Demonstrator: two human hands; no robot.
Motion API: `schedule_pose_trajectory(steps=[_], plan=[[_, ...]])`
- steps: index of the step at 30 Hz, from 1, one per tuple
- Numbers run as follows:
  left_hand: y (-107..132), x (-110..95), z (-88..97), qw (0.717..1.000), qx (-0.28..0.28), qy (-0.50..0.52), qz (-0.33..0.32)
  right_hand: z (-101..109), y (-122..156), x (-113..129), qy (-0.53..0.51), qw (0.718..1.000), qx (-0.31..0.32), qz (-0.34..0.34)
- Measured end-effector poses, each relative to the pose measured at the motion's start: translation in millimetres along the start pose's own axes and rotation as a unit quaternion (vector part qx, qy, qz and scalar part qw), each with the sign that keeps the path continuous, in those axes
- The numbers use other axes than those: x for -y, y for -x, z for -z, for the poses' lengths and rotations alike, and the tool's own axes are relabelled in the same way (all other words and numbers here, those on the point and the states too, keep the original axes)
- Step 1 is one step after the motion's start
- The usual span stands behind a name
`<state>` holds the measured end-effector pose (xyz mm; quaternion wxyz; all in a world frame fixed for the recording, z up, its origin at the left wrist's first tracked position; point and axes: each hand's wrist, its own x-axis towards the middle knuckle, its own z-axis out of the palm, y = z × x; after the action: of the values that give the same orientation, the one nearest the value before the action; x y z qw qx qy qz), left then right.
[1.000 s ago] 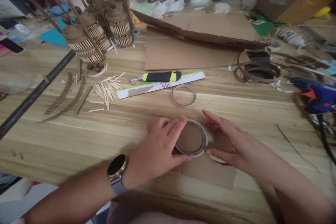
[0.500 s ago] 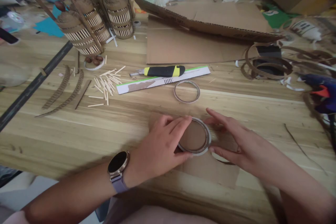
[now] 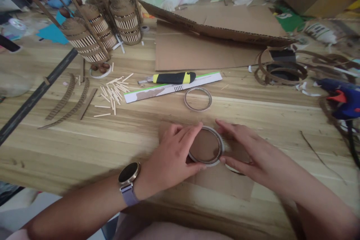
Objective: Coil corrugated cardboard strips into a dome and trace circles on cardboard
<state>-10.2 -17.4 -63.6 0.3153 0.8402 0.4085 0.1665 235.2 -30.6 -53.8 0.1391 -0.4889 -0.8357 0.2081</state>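
Observation:
A narrow ring like a tape roll core lies flat on a brown cardboard piece. My left hand grips its left side, with fingertips at the far rim and the thumb at the near rim. My right hand curves about the right side, its thumb and fingers apart. The right thumb tip meets or nearly meets the ring; the other right fingertips are partly hidden. Under my right hand, the cardboard has a curved cut-out. Just beyond stands a second ring, close to a white ruler-like strip carrying a yellow-and-black utility knife.
Several small wooden sticks lie scattered at left, near curved corrugated strips. Slatted cardboard lanterns stand behind them. Large cardboard sheets occupy the back. A blue glue gun and coiled brown strips are at right.
My right hand has closed in slightly on the ring's right side. My left hand keeps its hold. The whole view has shifted a little.

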Motion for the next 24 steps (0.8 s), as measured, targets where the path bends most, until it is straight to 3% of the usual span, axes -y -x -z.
schedule_pose_trajectory(steps=[8,24], plan=[[-1.7,1.2,-0.8,1.000,-0.004,-0.004,0.008,-1.7,-1.0,-3.9,0.023,1.000,0.002,0.019],[0.5,5.6,-4.2,0.999,-0.023,-0.018,-0.015,5.0,-7.9,1.9,-0.030,1.000,0.008,0.004]])
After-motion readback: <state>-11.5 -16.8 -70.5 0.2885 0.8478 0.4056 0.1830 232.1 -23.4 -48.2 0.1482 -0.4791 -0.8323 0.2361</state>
